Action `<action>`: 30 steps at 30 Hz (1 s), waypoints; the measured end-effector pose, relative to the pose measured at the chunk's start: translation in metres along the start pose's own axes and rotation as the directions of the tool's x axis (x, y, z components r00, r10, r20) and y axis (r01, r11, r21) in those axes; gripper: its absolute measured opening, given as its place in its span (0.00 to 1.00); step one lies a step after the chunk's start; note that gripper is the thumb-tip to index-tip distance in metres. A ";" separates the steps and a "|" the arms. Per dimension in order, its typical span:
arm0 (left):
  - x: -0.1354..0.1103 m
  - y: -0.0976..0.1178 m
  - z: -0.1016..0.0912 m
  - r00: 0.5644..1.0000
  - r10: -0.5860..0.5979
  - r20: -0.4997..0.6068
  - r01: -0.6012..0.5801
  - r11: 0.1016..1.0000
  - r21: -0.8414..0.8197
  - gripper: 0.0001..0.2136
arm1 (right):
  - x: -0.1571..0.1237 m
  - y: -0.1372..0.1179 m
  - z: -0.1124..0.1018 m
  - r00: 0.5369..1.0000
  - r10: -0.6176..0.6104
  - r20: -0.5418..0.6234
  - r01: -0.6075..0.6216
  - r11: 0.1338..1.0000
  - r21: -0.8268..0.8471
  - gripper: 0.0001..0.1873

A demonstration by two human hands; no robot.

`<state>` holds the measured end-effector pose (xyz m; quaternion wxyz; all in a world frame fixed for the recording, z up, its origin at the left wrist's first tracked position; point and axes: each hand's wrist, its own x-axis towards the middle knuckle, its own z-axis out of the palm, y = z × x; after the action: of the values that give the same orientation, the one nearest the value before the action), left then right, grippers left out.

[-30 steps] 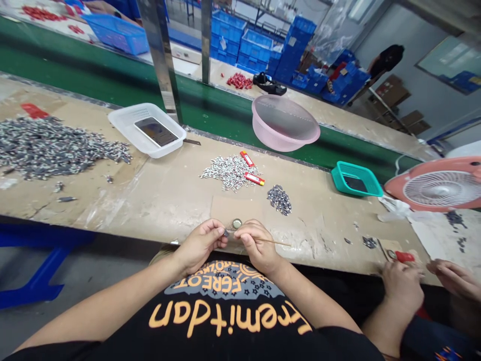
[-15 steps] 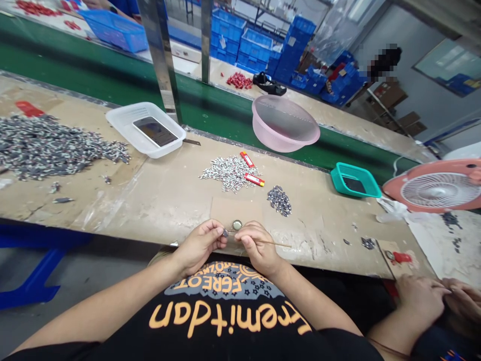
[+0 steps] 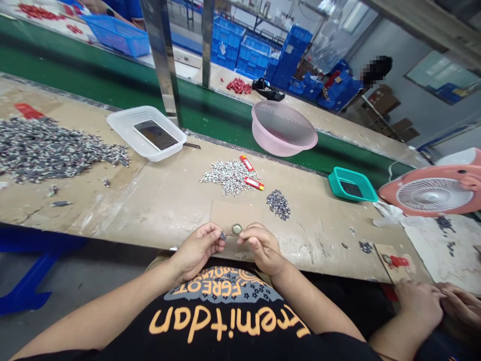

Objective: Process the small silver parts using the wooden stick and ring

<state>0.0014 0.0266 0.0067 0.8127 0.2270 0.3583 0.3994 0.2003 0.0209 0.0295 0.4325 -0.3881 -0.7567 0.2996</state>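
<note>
Between the thumb and fingers of my left hand is a small dark grey piece. My right hand is closed in a pinch just right of a metal bottle cap, its fingertips close to the cap's rim. The thin stick seen in this hand a moment ago is hidden by the fingers now. The cap sits at the near edge of a cardboard pad. Past the pad lie a heap of small white-and-dark parts and, to its right, a smaller pile of dark grey pieces.
Two red-and-yellow sticks lie by the white heap. A white tray holds a phone; a large grey heap is left. A pink basin, green basket and orange fan stand behind. A co-worker's hands are at right.
My right hand has turned slightly, and the stick that stuck out to its right no longer shows. My left hand keeps its pinch on the dark grey piece. The view has shifted slightly.
</note>
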 end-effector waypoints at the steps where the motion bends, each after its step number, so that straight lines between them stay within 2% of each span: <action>1: 0.000 0.003 -0.001 1.000 0.016 0.003 -0.016 1.000 -0.009 0.06 | 0.005 0.004 -0.005 0.999 0.002 -0.033 -0.003 0.999 -0.035 0.11; 4: 0.002 0.011 -0.009 0.995 0.100 0.012 -0.099 0.995 -0.026 0.05 | 0.030 0.022 -0.018 0.996 -0.047 -0.082 0.024 0.964 -0.265 0.10; 6: 0.006 0.014 -0.015 0.990 0.140 0.009 -0.139 0.989 -0.042 0.04 | 0.050 0.038 -0.022 0.998 -0.069 0.001 0.063 0.898 -0.435 0.08; 9: 0.012 0.014 -0.023 0.987 0.164 0.006 -0.162 0.982 -0.092 0.04 | 0.077 0.060 -0.017 0.985 0.018 0.170 0.092 0.783 -0.616 0.07; 12: 0.014 0.013 -0.027 0.984 0.178 0.031 -0.173 0.978 -0.116 0.04 | 0.096 0.073 -0.003 0.950 0.100 0.296 0.155 0.672 -0.725 0.09; 18: 0.015 0.013 -0.027 0.982 0.182 0.052 -0.175 0.978 -0.114 0.04 | 0.122 0.070 0.019 0.888 0.145 0.436 0.307 0.519 -0.798 0.10; 24: 0.015 0.015 -0.026 0.983 0.170 0.071 -0.160 0.978 -0.133 0.04 | 0.139 0.061 0.020 0.810 0.168 0.562 0.419 0.506 -0.754 0.10; 30: 0.014 0.016 -0.026 0.981 0.176 0.078 -0.163 0.976 -0.146 0.04 | 0.146 0.058 0.020 0.755 0.218 0.618 0.472 0.474 -0.744 0.10</action>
<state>-0.0203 0.0494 -0.0058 0.8049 0.2175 0.2720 0.4805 0.1545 0.1722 0.0362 -0.0894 -0.3622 -0.9265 -0.0500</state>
